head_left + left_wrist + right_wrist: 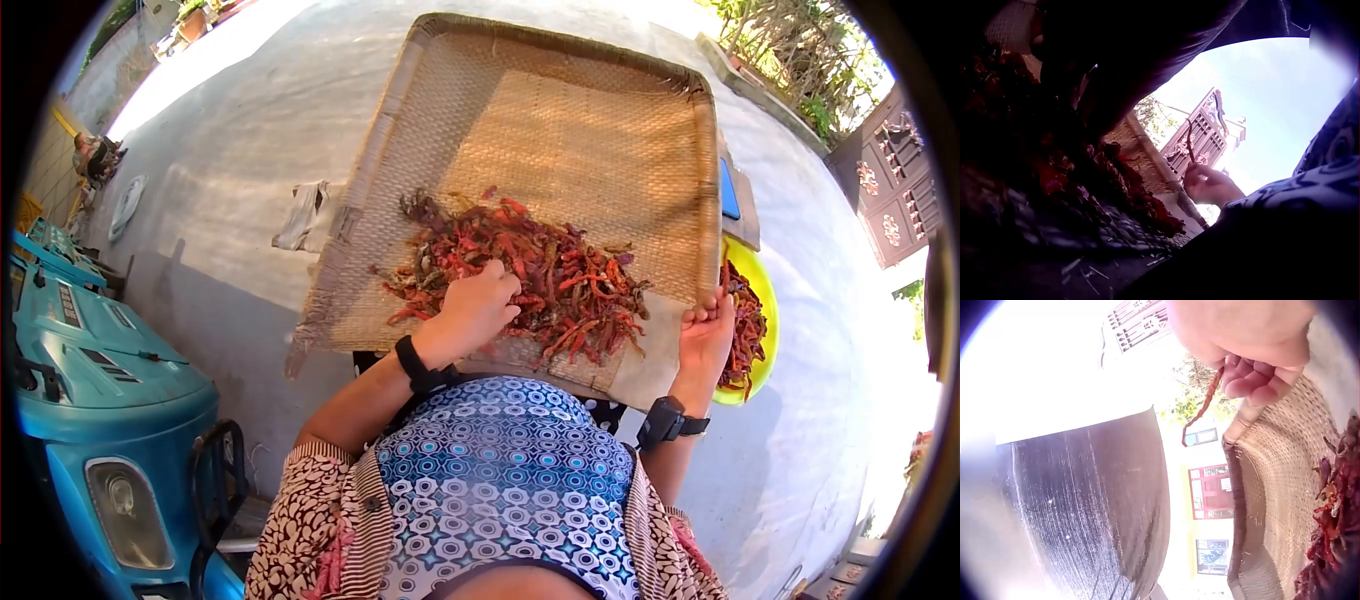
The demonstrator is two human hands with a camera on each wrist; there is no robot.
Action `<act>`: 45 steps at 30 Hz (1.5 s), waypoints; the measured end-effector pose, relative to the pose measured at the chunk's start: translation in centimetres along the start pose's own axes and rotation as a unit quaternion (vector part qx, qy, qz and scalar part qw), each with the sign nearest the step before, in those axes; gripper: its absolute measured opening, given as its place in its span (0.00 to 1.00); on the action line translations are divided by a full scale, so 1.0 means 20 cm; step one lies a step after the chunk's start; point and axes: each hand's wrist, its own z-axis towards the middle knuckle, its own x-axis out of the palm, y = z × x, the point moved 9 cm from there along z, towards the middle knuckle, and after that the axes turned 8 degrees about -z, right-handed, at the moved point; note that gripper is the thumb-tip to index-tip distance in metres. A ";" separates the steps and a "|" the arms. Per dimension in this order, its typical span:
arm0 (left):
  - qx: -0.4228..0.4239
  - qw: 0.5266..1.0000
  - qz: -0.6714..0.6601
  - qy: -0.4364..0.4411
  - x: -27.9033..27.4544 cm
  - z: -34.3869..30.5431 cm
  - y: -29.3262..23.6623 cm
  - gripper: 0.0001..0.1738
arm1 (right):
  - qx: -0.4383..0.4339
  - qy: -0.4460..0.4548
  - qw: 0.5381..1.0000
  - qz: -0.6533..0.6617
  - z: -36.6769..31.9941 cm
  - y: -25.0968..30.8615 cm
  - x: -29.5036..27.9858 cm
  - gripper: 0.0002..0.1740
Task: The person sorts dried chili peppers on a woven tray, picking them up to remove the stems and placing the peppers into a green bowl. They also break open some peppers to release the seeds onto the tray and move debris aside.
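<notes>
A heap of dried red chili peppers [575, 275] lies on the near half of a large woven bamboo tray [590, 140]. My left hand [482, 305] rests on the heap with its fingers bent among the peppers; I cannot tell whether it pinches one. Over the tray's right edge, my right hand [708, 335] pinches one thin dried chili pepper [1202, 409], whose tip points away from the fingers. Below that hand stands a yellow basin [769, 300] with more dried chilies [746, 345] in it. The left wrist view is mostly dark.
A blue flat object [729, 190] lies beside the tray's right rim. At the left is a teal vehicle [110, 350] with a black bar [215, 480]. A pale rag [301, 215] lies left of the tray. Far left, a person [95, 157] sits low.
</notes>
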 end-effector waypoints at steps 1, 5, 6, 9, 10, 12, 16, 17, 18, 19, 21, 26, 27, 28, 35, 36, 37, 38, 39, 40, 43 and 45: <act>-0.003 1.000 0.021 0.008 0.01 0.00 0.00 0.09 | -0.010 -0.021 0.999 0.050 0.01 0.02 -0.05 0.14; 0.006 0.999 -0.026 -0.018 -0.02 0.01 -0.01 0.08 | 0.015 0.002 1.000 0.028 -0.03 -0.04 -0.03 0.15; 0.016 0.999 -0.039 -0.030 -0.04 0.00 -0.04 0.08 | 0.010 0.036 0.998 -0.048 -0.06 -0.07 0.04 0.15; 0.050 0.996 -0.061 -0.044 -0.09 0.00 -0.12 0.08 | 0.021 0.146 0.955 -0.256 -0.22 -0.21 0.31 0.16; 0.063 0.995 -0.065 -0.046 -0.10 0.01 -0.15 0.08 | 0.039 0.193 0.929 -0.315 -0.26 -0.28 0.39 0.17; 0.071 0.993 -0.094 -0.032 -0.09 0.01 -0.18 0.09 | 0.057 0.279 0.872 -0.398 -0.37 -0.37 0.55 0.17; 0.054 0.988 -0.138 0.033 -0.05 0.01 -0.20 0.10 | 0.035 0.372 0.835 -0.405 -0.44 -0.48 0.68 0.12; 0.017 0.978 -0.202 0.051 -0.05 0.01 -0.17 0.09 | 0.069 0.371 0.834 -0.403 -0.43 -0.51 0.66 0.10; -0.019 0.962 -0.264 0.069 -0.03 0.00 -0.16 0.09 | 0.078 0.383 0.824 -0.410 -0.43 -0.52 0.65 0.09; -0.054 0.940 -0.326 0.087 -0.01 -0.01 -0.14 0.08 | 0.085 0.394 0.814 -0.417 -0.44 -0.54 0.64 0.09; -0.032 0.938 -0.338 0.062 -0.02 -0.01 -0.11 0.09 | 0.111 0.405 0.803 -0.423 -0.46 -0.55 0.64 0.08; -0.069 0.896 -0.431 0.082 0.02 -0.02 -0.07 0.12 | 0.133 0.401 0.802 -0.423 -0.48 -0.57 0.63 0.07; -0.071 0.901 -0.421 0.071 -0.01 -0.03 -0.07 0.13 | 0.126 0.389 0.805 -0.429 -0.47 -0.55 0.62 0.07; -0.073 0.907 -0.411 0.060 -0.03 -0.03 -0.07 0.14 | 0.118 0.377 0.809 -0.436 -0.45 -0.53 0.61 0.07; 0.033 0.995 -0.086 -0.046 -0.11 0.05 0.03 0.16 | -0.018 0.121 0.943 -0.310 -0.12 -0.12 0.30 0.06; 0.036 0.996 -0.060 -0.053 -0.10 0.06 0.03 0.16 | -0.054 0.069 0.959 -0.271 -0.07 -0.05 0.21 0.07; 0.039 0.997 -0.035 -0.059 -0.09 0.08 0.03 0.16 | -0.067 0.046 0.982 -0.171 -0.05 0.01 0.15 0.09; 0.036 0.997 -0.020 -0.060 -0.07 0.09 0.04 0.15 | -0.058 0.050 0.995 -0.059 0.02 0.04 0.05 0.10; 0.035 0.998 -0.005 -0.059 -0.06 0.11 0.05 0.14 | -0.049 0.029 0.998 0.004 0.01 0.07 0.02 0.11; 0.034 0.998 0.011 -0.058 -0.05 0.12 0.05 0.13 | -0.040 0.007 0.997 0.067 0.00 0.08 -0.02 0.12; -0.004 0.999 0.013 -0.032 -0.06 0.14 0.06 0.09 | -0.013 0.002 1.000 0.017 -0.06 0.03 -0.01 0.12; 0.018 0.998 -0.010 -0.052 -0.11 0.12 0.03 0.08 | -0.006 0.045 0.996 -0.078 -0.10 -0.04 0.06 0.13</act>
